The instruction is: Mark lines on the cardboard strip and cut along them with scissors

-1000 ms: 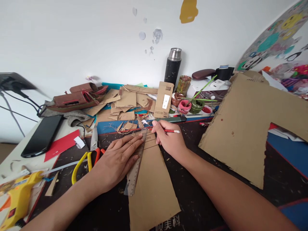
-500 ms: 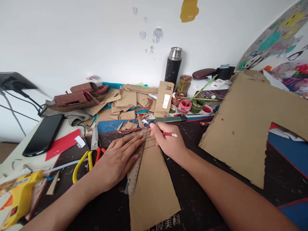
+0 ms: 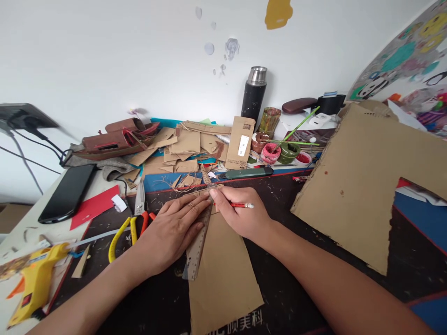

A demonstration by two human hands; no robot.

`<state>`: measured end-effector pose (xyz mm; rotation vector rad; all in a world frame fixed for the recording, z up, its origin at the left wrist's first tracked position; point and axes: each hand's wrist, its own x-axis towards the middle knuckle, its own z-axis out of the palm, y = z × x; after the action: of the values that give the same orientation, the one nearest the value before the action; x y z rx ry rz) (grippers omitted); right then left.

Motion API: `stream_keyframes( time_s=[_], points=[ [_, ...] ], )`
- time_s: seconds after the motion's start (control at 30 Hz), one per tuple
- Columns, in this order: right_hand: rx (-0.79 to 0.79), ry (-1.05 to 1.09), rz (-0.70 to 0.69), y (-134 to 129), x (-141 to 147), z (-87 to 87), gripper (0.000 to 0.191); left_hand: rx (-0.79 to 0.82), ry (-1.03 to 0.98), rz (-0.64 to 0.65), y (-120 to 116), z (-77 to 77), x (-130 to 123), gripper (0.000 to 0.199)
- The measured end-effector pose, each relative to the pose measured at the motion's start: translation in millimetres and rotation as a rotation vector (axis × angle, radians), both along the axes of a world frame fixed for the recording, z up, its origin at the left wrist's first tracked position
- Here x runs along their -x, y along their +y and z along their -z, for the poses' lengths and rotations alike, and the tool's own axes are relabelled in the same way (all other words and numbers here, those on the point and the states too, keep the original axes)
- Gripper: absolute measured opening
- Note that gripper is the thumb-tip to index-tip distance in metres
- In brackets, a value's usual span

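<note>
A long piece of cardboard [image 3: 223, 265] lies on the dark mat, with printed marks and lines near its far end. Across its left side runs a clear ruler [image 3: 196, 256]. My left hand [image 3: 178, 228] rests flat on the ruler, fingers stretched out and pressing it down. In my right hand [image 3: 240, 209] is a red pencil [image 3: 240, 205], gripped between thumb and fingers. Its tip is hidden behind the thumb, close to the ruler's far edge.
Scissors [image 3: 139, 197], yellow-handled pliers [image 3: 115, 239] and a yellow glue gun [image 3: 40, 284] lie left. Behind are cardboard scraps [image 3: 185, 142], a green cutter [image 3: 247, 173], paint jars [image 3: 270, 153] and a black flask [image 3: 253, 95]. A big cardboard sheet [image 3: 345, 190] stands right.
My right hand has moved slightly toward me and left along the ruler with the pencil. The left hand stays on the ruler. The whole view has shifted a little.
</note>
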<state>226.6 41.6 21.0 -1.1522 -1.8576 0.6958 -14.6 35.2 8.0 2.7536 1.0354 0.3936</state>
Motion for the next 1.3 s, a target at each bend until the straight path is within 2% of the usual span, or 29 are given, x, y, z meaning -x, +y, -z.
stream_keyframes(
  time_s=[0.5,0.8,1.0,1.3],
  points=[
    [0.135,0.122,0.011,1,1,2.6,0.052,0.013,-0.019,-0.009,-1,0.6,0,0.056],
    [0.201,0.158,0.111,9,-3,7.3,0.058,0.024,-0.011,-0.017,0,2.7,0,0.051],
    [0.255,0.345,0.159,17,-6,11.7,0.065,0.027,-0.013,-0.021,0,3.4,0,0.055],
    [0.259,0.382,0.179,21,-9,11.3,0.06,0.032,-0.01,-0.031,-1,2.8,0,0.053]
  ],
)
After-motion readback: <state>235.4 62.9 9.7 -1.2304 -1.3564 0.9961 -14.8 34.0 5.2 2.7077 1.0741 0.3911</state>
